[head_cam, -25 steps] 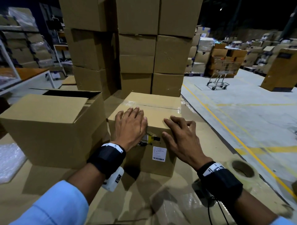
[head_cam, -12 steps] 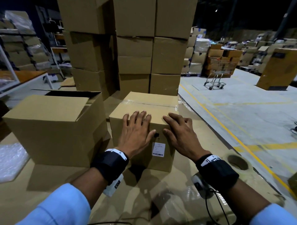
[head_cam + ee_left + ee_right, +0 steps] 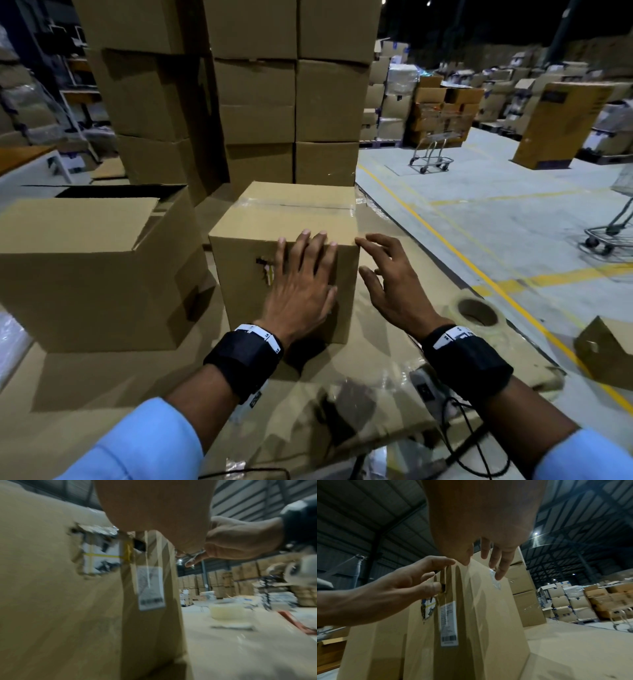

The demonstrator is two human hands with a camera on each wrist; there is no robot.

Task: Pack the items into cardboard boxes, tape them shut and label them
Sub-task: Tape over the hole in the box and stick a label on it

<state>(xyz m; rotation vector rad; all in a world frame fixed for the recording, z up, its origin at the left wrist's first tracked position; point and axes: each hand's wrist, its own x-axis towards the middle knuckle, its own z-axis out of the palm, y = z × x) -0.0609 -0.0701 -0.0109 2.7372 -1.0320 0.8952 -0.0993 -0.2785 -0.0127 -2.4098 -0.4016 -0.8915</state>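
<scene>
A small cardboard box (image 3: pixel 284 219), taped along its top seam, stands on the cardboard-covered table (image 3: pixel 102 394). Its front face has a torn hole (image 3: pixel 264 270) that shows a white item with a yellow band (image 3: pixel 101 557). My left hand (image 3: pixel 305 270) lies flat on that face, right of the hole, and hides the white barcode label (image 3: pixel 449 623) from the head view. My right hand (image 3: pixel 383 270) hovers with spread fingers at the box's right front corner, its index fingertip at the top edge. It holds nothing.
A bigger open-flapped box (image 3: pixel 96 267) stands at the left, touching distance from the small one. A tall stack of boxes (image 3: pixel 274 85) rises behind. A tape roll (image 3: pixel 476 311) lies at the table's right edge, and bubble wrap (image 3: pixel 10 342) at the far left.
My left hand slid right and down across the front face, over the label. My right hand came off the box top and now hangs beside the right corner.
</scene>
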